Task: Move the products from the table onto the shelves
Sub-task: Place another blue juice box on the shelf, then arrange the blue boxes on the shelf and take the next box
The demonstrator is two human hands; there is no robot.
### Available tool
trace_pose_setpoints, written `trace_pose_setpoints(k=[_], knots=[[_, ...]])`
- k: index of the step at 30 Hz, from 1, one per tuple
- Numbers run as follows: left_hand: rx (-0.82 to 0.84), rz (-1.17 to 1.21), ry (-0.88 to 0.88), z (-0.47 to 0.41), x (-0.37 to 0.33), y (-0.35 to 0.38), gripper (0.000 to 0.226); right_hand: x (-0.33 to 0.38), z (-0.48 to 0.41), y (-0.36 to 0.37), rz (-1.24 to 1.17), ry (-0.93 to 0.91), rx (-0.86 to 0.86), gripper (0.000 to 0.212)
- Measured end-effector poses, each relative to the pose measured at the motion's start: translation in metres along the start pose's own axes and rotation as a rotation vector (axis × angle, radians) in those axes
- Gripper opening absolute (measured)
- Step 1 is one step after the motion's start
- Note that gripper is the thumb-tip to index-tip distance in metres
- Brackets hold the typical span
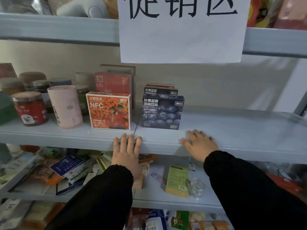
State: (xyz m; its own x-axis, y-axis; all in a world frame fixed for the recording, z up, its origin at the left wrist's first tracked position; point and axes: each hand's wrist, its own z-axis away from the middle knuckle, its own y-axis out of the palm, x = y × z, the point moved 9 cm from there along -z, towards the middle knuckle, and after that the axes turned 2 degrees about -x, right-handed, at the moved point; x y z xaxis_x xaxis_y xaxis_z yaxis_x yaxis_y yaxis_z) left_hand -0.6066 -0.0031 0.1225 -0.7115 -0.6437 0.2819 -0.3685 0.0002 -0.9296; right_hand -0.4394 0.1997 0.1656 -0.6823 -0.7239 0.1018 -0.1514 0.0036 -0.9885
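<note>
Head view looks straight into a grey shelving unit, where both hands rest flat on the front lip of the middle shelf (232, 130). Left hand (127, 151) lies with fingers spread and holds nothing; its fingertips sit just below the orange NFC box (109, 111). Right hand (200, 143) is likewise spread and empty, just below and to the right of the blue blueberry box (162, 112). Both boxes stand upright near the shelf's front edge, side by side with a narrow gap — more boxes are lined up behind each. To the left stand a pink cylinder tin (65, 106) and a red-labelled jar (29, 108). A white paper sign (182, 34) hangs from the shelf above. Loose packets crowd the lower shelf (149, 195) — a green-and-yellow box (177, 181) lies there.
</note>
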Motion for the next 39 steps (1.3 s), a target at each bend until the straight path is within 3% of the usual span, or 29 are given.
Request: trace_pose_setpoints(k=[4,6,8,10,13,16,18,21,27,30,34,39], knots=[[-0.052,0.035,0.012,0.002,0.004,-0.001,0.101,0.001,0.032,0.009,-0.054,-0.002,-0.066,0.072],[-0.127,0.146,0.023,0.008,0.001,-0.004,0.114,0.001,0.055,0.019,-0.054,-0.035,-0.116,0.082],[-0.172,0.265,0.005,0.021,-0.006,-0.001,0.112,-0.003,0.079,0.038,-0.138,-0.036,-0.092,0.089],[-0.134,0.350,0.086,0.042,-0.034,0.007,0.093,-0.015,0.104,0.079,-0.193,0.022,0.105,0.086],[0.262,0.378,0.297,0.078,-0.103,0.030,0.070,-0.041,0.161,0.143,-0.053,0.082,0.643,0.084],[0.554,0.363,0.414,0.088,-0.147,0.040,0.055,-0.077,0.197,0.147,0.033,0.140,0.862,0.070],[0.701,0.293,0.541,0.095,-0.177,0.040,0.050,-0.098,0.204,0.139,-0.042,0.189,0.806,0.062],[0.720,0.328,0.658,0.100,-0.224,0.026,0.053,-0.124,0.216,0.129,-0.147,0.275,0.674,0.060],[0.786,0.350,0.830,0.129,-0.313,0.015,0.051,-0.182,0.287,0.134,-0.200,0.481,0.780,0.061],[0.840,0.233,0.882,0.144,-0.353,0.014,0.064,-0.220,0.319,0.139,-0.239,0.580,0.780,0.066],[0.867,0.190,0.976,0.158,-0.413,-0.001,0.056,-0.274,0.349,0.136,-0.329,0.662,0.754,0.067],[0.855,0.174,1.017,0.161,-0.494,-0.013,0.063,-0.345,0.377,0.138,-0.390,0.759,0.699,0.067]])
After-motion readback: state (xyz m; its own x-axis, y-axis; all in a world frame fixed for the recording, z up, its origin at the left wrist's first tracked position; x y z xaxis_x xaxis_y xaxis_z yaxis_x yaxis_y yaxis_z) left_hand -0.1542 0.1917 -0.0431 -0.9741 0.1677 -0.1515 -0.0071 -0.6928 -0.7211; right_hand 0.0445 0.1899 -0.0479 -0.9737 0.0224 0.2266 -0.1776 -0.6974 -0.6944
